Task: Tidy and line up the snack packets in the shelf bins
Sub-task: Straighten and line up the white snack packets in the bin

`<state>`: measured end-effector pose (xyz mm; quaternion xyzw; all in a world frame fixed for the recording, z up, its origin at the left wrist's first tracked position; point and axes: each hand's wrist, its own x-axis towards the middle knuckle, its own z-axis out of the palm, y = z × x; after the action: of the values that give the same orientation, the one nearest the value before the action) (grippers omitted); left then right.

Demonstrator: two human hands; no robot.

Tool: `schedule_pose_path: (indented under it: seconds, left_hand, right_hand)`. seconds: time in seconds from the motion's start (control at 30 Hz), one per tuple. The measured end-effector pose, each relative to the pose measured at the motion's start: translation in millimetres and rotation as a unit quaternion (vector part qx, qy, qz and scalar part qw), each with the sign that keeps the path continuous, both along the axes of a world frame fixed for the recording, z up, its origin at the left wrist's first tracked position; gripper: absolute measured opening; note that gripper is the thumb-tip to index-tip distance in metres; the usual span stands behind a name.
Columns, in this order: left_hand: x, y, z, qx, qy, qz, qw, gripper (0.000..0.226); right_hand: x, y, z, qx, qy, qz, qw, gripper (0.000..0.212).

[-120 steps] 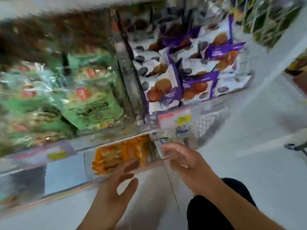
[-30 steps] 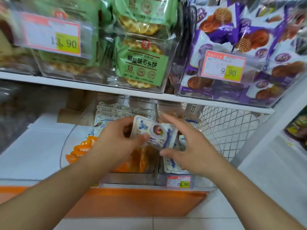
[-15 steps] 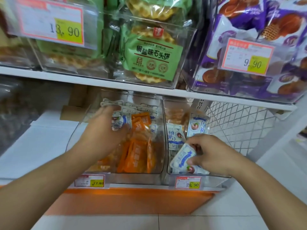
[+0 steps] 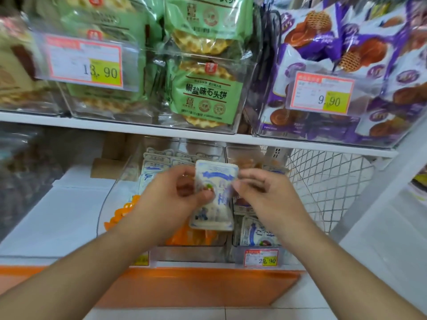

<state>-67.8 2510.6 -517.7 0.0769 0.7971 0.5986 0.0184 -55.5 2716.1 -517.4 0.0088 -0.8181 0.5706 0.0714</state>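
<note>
So half a second ago the hands were apart, left one down in the left bin on the orange packets and the right one pinching a white-and-blue packet low at the front of the right bin. Now they've come together in front of both bins and there's one white-and-blue packet (image 4: 213, 195) held up between them, upright-ish, hovering over the wall where the left bin (image 4: 108, 199) meets the right bin (image 4: 261, 248).

Left hand (image 4: 175, 197) has its fingers curled onto the packet's left side, thumb across the front. Right hand (image 4: 265, 192) is curled too, fingertips pinching the packet's right edge. It's blurry there, so that's about all I can say of the grip.

Below it the orange packets (image 4: 191, 236) fill the front of the left bin, with a row of white-and-blue ones standing along its back edge. More white-and-blue ones sit at the front of the right bin, behind the 29.90 tag (image 4: 261, 258).

My read: this packet got lifted out to be straightened or re-slotted, so nothing's lined up with it yet. Which bin it ends up in I honestly can't tell, since both hold that kind
</note>
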Motion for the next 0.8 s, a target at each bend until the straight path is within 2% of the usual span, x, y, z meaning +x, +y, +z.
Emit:
schedule_pose_path:
  seconds: [0.07,0.13,0.23,0.3,0.33,0.4,0.53,0.6,0.67,0.73,0.8]
  left_hand:
    - [-18,-16,0,-0.019,0.019,0.07,0.997,0.026]
    - [-38,-33,-2,-0.09,0.037,0.108,0.989,0.028]
    - [-53,-47,-13,-0.258,0.067,0.123,0.956,0.052]
    - [-54,-48,-18,-0.3,0.09,0.108,0.943,0.07]
    - [-52,-46,-20,-0.303,0.098,0.094,0.943,0.072]
    - [-46,-41,-22,-0.292,0.113,0.061,0.948,0.066]
    - [-27,-29,-21,-0.228,0.146,0.003,0.963,0.045]
    - [-17,-22,-18,-0.214,0.15,-0.031,0.965,0.041]
    - [-10,-17,-15,-0.195,0.146,-0.051,0.969,0.039]
    - [-2,-10,-10,-0.176,0.14,-0.052,0.973,0.046]
    - [4,-2,-5,-0.15,0.113,-0.059,0.98,0.062]
  right_hand:
    - [-8,8,-6,0.103,-0.001,-0.02,0.995,0.026]
    - [-17,19,-16,0.208,-0.023,-0.013,0.978,0.045]
    - [-26,29,-29,0.362,-0.086,0.071,0.926,0.079]
    - [-32,32,-38,0.412,-0.105,0.108,0.899,0.087]
    - [-34,32,-42,0.418,-0.101,0.104,0.897,0.086]
    - [-35,33,-50,0.406,-0.065,0.074,0.909,0.073]
    - [-26,41,-48,0.347,0.06,0.004,0.936,0.021]
    - [-16,46,-36,0.297,0.096,-0.055,0.949,0.018]
    - [-8,47,-23,0.202,0.111,-0.088,0.969,0.022]
    - [4,43,-8,0.06,0.098,-0.075,0.991,0.023]
    - [14,32,2,-0.015,0.066,-0.041,0.997,0.02]
